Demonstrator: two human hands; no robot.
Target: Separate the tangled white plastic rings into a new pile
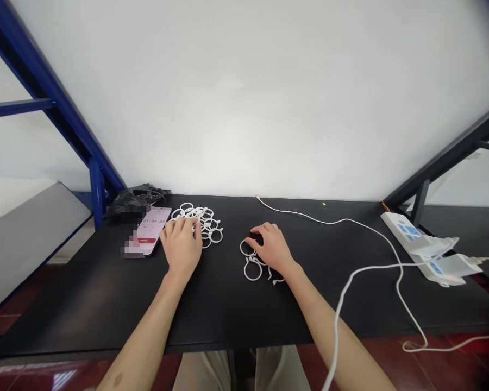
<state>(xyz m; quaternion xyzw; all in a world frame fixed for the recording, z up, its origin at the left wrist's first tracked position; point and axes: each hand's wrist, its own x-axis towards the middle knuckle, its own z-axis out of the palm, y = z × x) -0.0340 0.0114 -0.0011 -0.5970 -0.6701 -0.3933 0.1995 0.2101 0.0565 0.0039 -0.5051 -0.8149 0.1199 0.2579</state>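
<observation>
My left hand (182, 244) rests palm down at the near left side of a heap of white plastic rings (206, 214). Its fingers are bent and reach onto the heap, with the thumb held apart; the fingertips partly cover some rings. To the right, my right hand (271, 246) hovers over or lies on a smaller group of white rings (253, 279). Thumb and forefinger are apart there, and nothing shows gripped between them. Small knobbed ends stick out from several rings. Part of this smaller group is hidden under the right palm and wrist.
A phone (154, 231) showing a timer lies left of the heap, before a crumpled black plastic bag (136, 196). A white power strip (421, 247) with plugs sits at the right. White cables (352, 271) cross the black table (220, 304) and pass above my right forearm.
</observation>
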